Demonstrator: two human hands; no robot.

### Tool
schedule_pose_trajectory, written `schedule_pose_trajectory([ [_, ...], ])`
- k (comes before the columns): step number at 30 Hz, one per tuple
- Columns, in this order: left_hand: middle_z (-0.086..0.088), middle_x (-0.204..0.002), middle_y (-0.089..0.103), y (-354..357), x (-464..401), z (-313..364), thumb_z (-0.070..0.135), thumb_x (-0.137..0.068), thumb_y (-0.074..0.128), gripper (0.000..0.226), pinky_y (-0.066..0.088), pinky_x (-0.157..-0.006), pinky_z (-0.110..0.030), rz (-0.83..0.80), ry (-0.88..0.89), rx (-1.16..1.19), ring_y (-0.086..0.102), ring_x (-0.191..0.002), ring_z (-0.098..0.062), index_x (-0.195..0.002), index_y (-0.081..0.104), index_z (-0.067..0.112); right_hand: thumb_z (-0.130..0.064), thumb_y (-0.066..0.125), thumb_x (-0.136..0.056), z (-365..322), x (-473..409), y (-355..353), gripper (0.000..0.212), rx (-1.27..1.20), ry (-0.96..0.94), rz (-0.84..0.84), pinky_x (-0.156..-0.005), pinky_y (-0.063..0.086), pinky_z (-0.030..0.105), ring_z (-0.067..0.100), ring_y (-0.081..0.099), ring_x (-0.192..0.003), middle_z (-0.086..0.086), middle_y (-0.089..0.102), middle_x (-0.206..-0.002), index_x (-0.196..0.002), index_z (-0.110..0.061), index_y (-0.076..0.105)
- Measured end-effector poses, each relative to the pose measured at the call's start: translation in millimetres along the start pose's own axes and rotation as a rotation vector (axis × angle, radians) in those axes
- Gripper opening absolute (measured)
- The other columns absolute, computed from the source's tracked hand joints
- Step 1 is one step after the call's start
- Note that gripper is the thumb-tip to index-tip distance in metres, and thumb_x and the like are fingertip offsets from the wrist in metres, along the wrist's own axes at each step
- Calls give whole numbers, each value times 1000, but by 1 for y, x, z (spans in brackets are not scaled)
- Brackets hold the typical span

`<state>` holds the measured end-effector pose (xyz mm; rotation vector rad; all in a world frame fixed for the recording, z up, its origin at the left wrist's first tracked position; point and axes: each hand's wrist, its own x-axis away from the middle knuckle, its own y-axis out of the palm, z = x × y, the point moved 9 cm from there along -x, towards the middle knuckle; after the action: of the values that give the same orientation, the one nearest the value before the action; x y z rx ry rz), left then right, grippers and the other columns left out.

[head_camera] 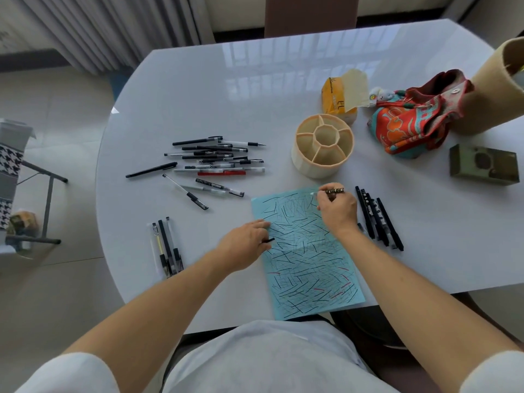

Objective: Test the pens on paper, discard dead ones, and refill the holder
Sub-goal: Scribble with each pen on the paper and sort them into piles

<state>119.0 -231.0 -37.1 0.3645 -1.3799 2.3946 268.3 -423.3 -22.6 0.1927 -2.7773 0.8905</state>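
A person sits at a white table (pixel 198 89), seen from above, both bare forearms reaching forward; a blue paper (pixel 306 259), already crowded with short ink strokes, lies in front of them; the right hand (pixel 337 208) is closed around a patterned pen (pixel 330 191), its tip resting at the paper's far edge, near the top right corner; the left hand (pixel 246 242) presses flat on the paper's left edge, fingers curled over a small black piece, probably the pen's cap (pixel 268 240), though it is too small to be sure; a beige holder (pixel 323 144) with several compartments stands empty just beyond the paper; a loose pile of pens (pixel 215 160) lies to the far left, seemingly untested; a row of dark pens (pixel 378 219) lies just right of the paper, and a small group of pens (pixel 166 248) lies near the left edge, one of these likely the rejects; a tissue pack (pixel 338 95) and a colourful bag (pixel 414 120) sit beyond. To do this step well, the person should keep the paper pinned, find a bare patch among the marks, and draw a firm, slow stroke, so that a fresh line is unmistakable before sorting the pen.
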Motion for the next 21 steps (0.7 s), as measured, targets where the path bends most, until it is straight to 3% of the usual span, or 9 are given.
schedule_pose_trajectory([
  [4,4,-136,60,-12,1,3,40,-102,52,28,51,-98,-38,63,-31,72,59,-121,-16,-103,66,16,-12,63,-94,2,19,3,4,-326,94,-74,-63,61,33,19,71,-62,8,78,-82,-91,-12,66],
  [7,2,-121,66,-19,3,4,39,-102,53,26,51,-93,-37,121,-53,125,62,-106,-18,-107,64,17,-8,65,-94,0,45,16,3,-490,134,-239,-64,62,32,20,71,-65,14,77,-83,-92,-7,67],
  [11,4,-111,66,-21,6,7,41,-101,53,27,51,-88,-35,139,-60,145,61,-97,-15,-110,63,18,-5,63,-96,-4,73,28,4,-543,140,-353,-67,63,35,22,71,-65,17,77,-85,-94,-7,65],
  [17,7,-98,65,-24,8,16,41,-101,53,21,50,-78,-35,148,-48,139,58,-86,-13,-102,62,22,-10,66,-94,-6,87,36,3,-511,119,-386,-75,62,49,28,70,-65,18,77,-86,-92,-11,67],
  [21,5,-88,65,-26,9,20,38,-101,52,20,50,-70,-36,137,-52,138,58,-77,-15,-98,61,21,-15,67,-91,-8,89,33,14,-530,123,-361,-76,62,49,28,70,-65,18,77,-85,-82,-25,72],
])
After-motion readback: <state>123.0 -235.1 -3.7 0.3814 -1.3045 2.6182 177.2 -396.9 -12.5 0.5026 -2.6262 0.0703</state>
